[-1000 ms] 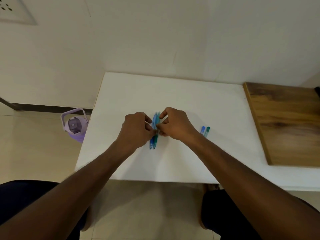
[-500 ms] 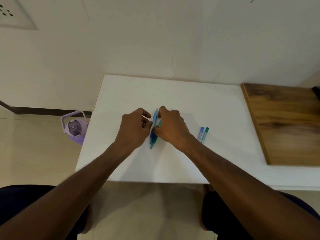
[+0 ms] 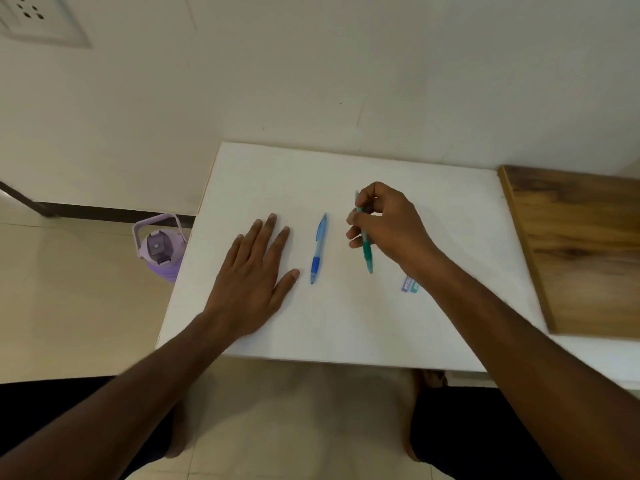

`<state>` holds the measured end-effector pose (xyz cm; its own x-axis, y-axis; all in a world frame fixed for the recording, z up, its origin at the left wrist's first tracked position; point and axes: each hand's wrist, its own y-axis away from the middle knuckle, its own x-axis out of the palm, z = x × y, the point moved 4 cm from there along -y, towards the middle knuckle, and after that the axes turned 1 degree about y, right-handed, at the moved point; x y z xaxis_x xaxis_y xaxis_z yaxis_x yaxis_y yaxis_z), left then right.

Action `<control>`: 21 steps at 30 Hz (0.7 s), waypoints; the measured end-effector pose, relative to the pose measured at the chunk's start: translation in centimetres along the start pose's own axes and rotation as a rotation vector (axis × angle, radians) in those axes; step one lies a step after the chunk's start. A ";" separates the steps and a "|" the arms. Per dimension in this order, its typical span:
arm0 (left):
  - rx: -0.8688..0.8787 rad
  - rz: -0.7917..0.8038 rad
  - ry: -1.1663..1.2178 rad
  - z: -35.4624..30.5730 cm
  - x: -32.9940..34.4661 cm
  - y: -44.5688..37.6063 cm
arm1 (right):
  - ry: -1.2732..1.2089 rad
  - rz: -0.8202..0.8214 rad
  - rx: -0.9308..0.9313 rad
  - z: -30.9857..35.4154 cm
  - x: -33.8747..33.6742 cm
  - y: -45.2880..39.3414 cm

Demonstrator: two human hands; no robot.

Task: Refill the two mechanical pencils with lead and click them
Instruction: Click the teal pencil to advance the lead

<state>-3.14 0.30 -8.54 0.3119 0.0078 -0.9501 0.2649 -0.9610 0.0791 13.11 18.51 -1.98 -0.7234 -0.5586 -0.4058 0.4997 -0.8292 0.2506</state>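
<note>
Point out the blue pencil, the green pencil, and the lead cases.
blue pencil (image 3: pixel 319 247): head view, middle of the barrel, lying on the table.
green pencil (image 3: pixel 366 249): head view, barrel below the right hand's fingers.
lead cases (image 3: pixel 410 284): head view, exposed ends beside the right forearm.

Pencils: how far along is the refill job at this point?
Early stage. Nothing looks refilled yet. The blue pencil lies untouched on the white table, beside the flat left hand. The right hand grips the green pencil, tip toward the person. The two lead cases lie by the right wrist, apparently unopened. Left: load lead into both pencils and click each.
</note>
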 end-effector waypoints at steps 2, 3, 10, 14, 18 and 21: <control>0.018 -0.066 0.020 0.2 0.4 0.2 | -0.100 0.001 -0.046 0.9 0.4 0.8; 0.025 -0.085 0.025 0.3 0.6 0.1 | -0.210 -0.007 -0.048 1.5 0.5 1.2; 0.003 -0.095 0.011 0.2 0.6 0.1 | -1.176 0.170 -0.013 6.8 -0.4 6.1; -0.016 -0.079 0.003 0.4 1.0 -0.2 | -1.300 0.240 -0.020 8.1 -0.7 8.6; -0.012 -0.091 -0.018 0.6 1.2 -0.3 | -1.283 0.220 0.029 8.0 -0.9 9.0; -0.025 -0.089 -0.022 0.1 0.8 -0.2 | -1.308 0.222 0.033 9.4 -0.6 8.2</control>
<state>-3.07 0.43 -9.32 0.2658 0.0869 -0.9601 0.3132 -0.9497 0.0008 13.21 11.88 8.56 -0.5603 -0.2749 0.7814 0.6678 -0.7080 0.2297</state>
